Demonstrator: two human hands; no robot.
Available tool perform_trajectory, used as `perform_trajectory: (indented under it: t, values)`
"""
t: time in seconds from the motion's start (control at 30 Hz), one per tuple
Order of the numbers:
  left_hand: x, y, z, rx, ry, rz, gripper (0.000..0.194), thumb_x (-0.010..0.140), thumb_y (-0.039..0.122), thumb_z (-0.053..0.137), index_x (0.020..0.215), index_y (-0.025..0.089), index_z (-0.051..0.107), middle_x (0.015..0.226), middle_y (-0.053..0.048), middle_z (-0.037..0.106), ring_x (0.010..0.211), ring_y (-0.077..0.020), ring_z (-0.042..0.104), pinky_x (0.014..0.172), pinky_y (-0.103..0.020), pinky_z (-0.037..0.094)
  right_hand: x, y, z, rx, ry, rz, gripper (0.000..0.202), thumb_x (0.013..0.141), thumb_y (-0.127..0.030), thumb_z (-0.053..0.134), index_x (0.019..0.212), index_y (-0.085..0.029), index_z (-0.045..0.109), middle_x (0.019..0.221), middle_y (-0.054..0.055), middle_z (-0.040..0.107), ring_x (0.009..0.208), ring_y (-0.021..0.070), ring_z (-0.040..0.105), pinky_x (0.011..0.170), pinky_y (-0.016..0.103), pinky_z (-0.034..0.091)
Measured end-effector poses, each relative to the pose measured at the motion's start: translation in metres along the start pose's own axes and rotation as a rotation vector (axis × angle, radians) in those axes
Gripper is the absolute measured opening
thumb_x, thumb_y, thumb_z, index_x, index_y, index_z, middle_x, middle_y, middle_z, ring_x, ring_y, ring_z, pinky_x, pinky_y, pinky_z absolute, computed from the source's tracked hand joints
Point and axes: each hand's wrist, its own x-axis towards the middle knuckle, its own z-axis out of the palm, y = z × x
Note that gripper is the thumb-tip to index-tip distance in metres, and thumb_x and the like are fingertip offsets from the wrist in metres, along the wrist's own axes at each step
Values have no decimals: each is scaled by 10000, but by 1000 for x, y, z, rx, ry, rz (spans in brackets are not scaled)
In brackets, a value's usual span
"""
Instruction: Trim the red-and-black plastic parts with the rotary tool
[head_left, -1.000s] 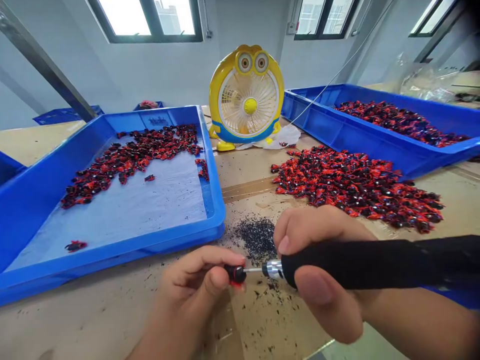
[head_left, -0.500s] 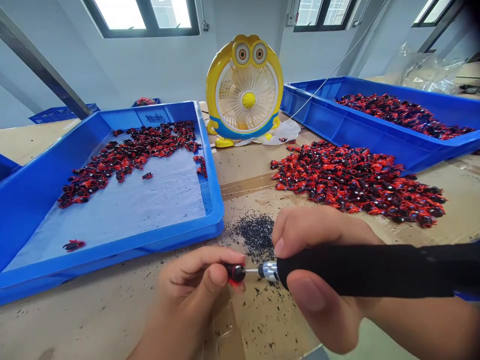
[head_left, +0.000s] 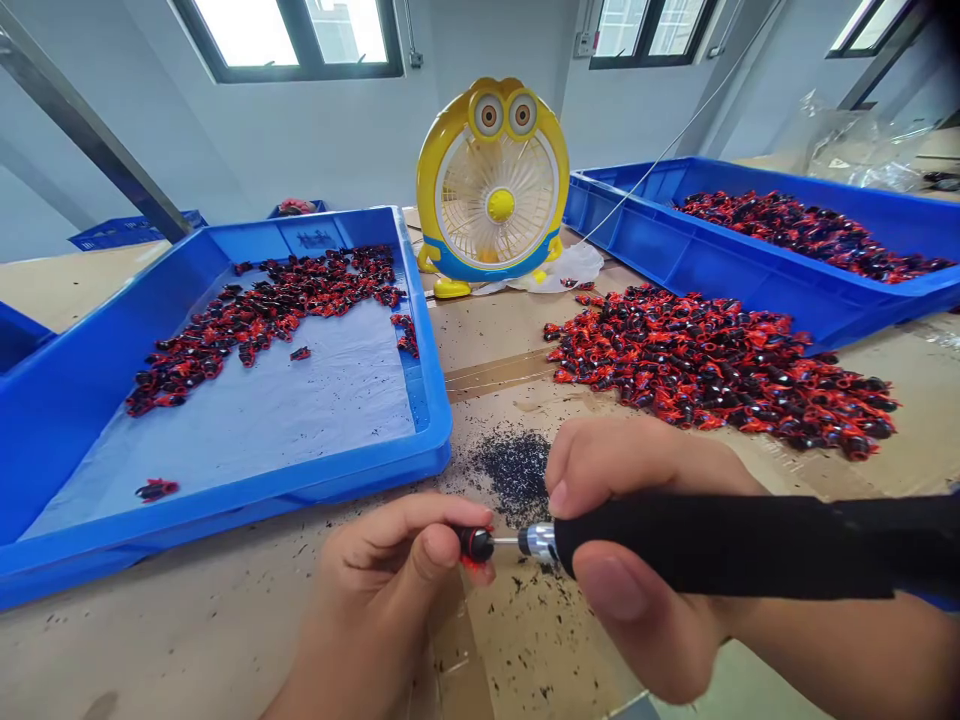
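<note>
My left hand [head_left: 401, 585] pinches a small red and black plastic part [head_left: 475, 545] between thumb and fingers, with its rounded black end facing right. Wrapped around a black handheld rotary tool [head_left: 712, 545] is my right hand [head_left: 645, 600], thumb below and fingers above. From the tool's silver collar a thin metal bit [head_left: 506, 541] points left, its tip meeting the black end of the part. Whether the tip has gone into the surface, I cannot tell. Beneath the hands lies a pile of black shavings [head_left: 514, 470] on the cardboard-covered table.
A blue tray [head_left: 442, 430] on the left holds similar parts on a white sheet. To the right, a heap of these parts [head_left: 712, 360] lies before another blue tray [head_left: 622, 215]. A yellow fan [head_left: 499, 205] stands at the back, a thin cord [head_left: 679, 130] running beside it.
The view has shifted slightly, so the trays and fan sit a little lower and further right. Both hands keep the same grip, and the bit still meets the part.
</note>
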Motion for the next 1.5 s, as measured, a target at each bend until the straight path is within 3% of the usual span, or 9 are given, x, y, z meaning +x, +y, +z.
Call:
perform_trajectory:
  t: [0.07, 0.43, 0.67, 0.97, 1.5]
  values:
    - [0, 1, 1, 0, 19, -1, 258, 910, 570, 810, 927, 325, 888, 726, 0, 812, 700, -101, 748, 688, -118, 586, 0, -1, 4, -18, 35, -11, 233, 960, -413, 682, 826, -242, 598, 630, -41, 593, 510, 106, 552, 492, 292, 449]
    - [-1, 2, 5, -16, 37, 10, 243, 899, 547, 834, 918, 312, 892, 710, -3, 817, 693, -111, 751, 687, -130, 588, -2, -1, -3, 16, -29, 8, 192, 959, -387, 689, 860, -247, 603, 655, -28, 591, 517, 127, 555, 498, 321, 445]
    - [0, 5, 10, -33, 42, 26, 227, 887, 540, 848, 908, 320, 895, 687, 12, 807, 668, -97, 734, 674, -122, 577, -4, -3, -9, -42, -78, 22, 302, 1028, -512, 616, 873, -253, 613, 653, -8, 589, 522, 151, 583, 503, 333, 443]
    - [1, 8, 12, -10, 47, 31, 231, 873, 558, 851, 882, 331, 896, 694, 24, 812, 654, -80, 714, 657, -99, 557, -1, 2, -11, -67, -117, -5, 296, 1042, -514, 582, 900, -255, 594, 634, 0, 561, 523, 166, 605, 461, 307, 400]
    - [0, 8, 13, -54, 67, 19, 226, 873, 534, 860, 901, 314, 903, 699, -1, 819, 654, -120, 740, 657, -153, 596, -1, -1, -15, -46, -157, 0, 278, 1041, -506, 597, 912, -261, 611, 652, -8, 593, 513, 154, 599, 486, 324, 467]
